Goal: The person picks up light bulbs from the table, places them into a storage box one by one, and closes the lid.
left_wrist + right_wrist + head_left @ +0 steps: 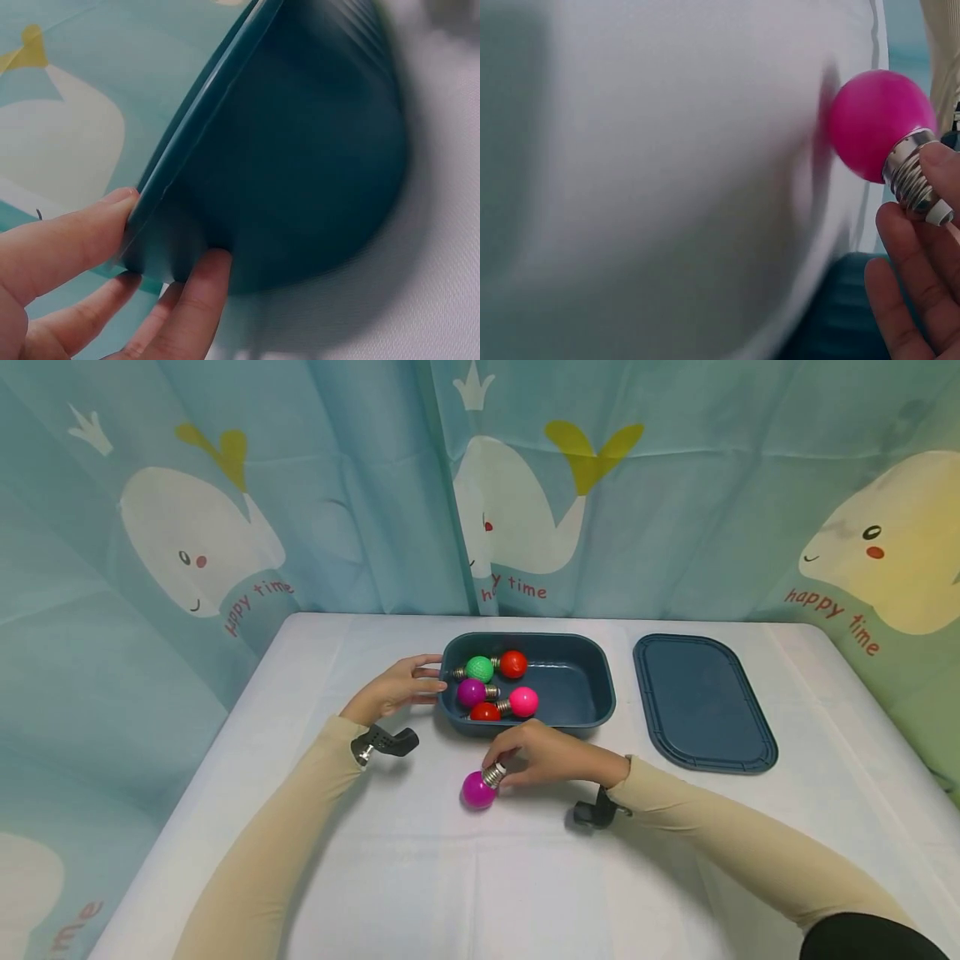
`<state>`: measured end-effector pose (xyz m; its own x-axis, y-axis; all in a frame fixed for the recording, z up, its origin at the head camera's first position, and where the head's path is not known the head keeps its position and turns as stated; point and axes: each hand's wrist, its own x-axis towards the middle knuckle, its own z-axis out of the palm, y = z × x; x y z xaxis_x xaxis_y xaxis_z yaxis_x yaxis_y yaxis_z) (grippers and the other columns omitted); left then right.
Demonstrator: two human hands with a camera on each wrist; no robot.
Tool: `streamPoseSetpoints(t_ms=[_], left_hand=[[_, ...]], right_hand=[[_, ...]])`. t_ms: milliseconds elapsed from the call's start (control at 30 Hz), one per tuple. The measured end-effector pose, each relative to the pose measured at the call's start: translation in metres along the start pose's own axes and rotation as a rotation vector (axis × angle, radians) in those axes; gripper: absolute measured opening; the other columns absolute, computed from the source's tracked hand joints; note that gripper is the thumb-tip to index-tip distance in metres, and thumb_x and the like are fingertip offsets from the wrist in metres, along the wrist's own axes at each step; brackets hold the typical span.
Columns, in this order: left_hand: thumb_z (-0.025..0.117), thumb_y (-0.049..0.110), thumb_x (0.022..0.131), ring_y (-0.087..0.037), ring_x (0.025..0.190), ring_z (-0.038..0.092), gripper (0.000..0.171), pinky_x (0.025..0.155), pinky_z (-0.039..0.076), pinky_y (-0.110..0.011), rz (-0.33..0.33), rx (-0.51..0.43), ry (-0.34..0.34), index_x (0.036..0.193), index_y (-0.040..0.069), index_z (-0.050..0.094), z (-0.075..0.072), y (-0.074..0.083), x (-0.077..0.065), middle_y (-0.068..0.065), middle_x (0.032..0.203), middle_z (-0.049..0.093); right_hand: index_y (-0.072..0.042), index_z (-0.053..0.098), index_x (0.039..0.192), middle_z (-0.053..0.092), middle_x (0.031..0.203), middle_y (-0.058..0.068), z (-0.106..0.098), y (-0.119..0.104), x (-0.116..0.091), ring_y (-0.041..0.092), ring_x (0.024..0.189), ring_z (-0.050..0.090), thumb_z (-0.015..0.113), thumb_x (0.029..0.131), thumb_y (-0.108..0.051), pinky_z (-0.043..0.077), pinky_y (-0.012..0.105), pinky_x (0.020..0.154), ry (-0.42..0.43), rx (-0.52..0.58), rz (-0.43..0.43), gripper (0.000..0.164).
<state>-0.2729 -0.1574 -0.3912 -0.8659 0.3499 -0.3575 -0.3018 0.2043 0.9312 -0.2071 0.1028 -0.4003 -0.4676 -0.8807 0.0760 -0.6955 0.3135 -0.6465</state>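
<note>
My right hand (543, 754) pinches a magenta light bulb (477, 791) by its metal screw base, in front of the dark blue bin (577, 723). In the right wrist view the thumb and a fingertip press the threads of this bulb (877, 124), its round end close over the white cloth. My left hand (397, 687) is at the bin's left end. Its fairly straight fingers (196, 307) touch the outer wall and rim in the left wrist view. Inside the bin, toward the left, lie green (480, 669), red (513, 664), purple (471, 693) and pink (523, 702) bulbs, plus another red one (485, 712).
A flat dark blue lid (705, 702) lies on the white-covered table (420, 877), right of the bin. A curtain (390, 485) with printed whales hangs behind and at the sides. Each wrist wears a small black camera mount (596, 810).
</note>
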Motion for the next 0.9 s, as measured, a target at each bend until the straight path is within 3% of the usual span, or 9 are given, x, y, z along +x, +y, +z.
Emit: streamPoseSetpoints(t_ms=[533, 900], left_hand=[[0.054, -0.003, 0.091, -0.036, 0.127, 0.043, 0.067, 0.108, 0.039, -0.05, 0.009, 0.0, -0.015, 0.148, 0.002, 0.019, -0.002, -0.001, 0.0, -0.025, 0.148, 0.03], [0.054, -0.002, 0.091, -0.038, 0.13, 0.041, 0.067, 0.108, 0.039, -0.05, 0.004, 0.016, -0.012, 0.149, 0.002, 0.019, 0.001, 0.001, -0.003, -0.025, 0.148, 0.03]], right_hand=[[-0.009, 0.071, 0.101, 0.071, 0.098, 0.002, -0.052, -0.023, -0.028, 0.01, 0.086, 0.064, 0.079, 0.074, -0.007, 0.058, 0.026, 0.077, 0.051, -0.104, -0.027, 0.027], [-0.008, 0.071, 0.1, 0.071, 0.1, 0.002, -0.078, -0.039, -0.046, 0.01, 0.087, 0.066, 0.08, 0.073, -0.009, 0.059, 0.027, 0.077, 0.033, -0.196, -0.041, 0.028]])
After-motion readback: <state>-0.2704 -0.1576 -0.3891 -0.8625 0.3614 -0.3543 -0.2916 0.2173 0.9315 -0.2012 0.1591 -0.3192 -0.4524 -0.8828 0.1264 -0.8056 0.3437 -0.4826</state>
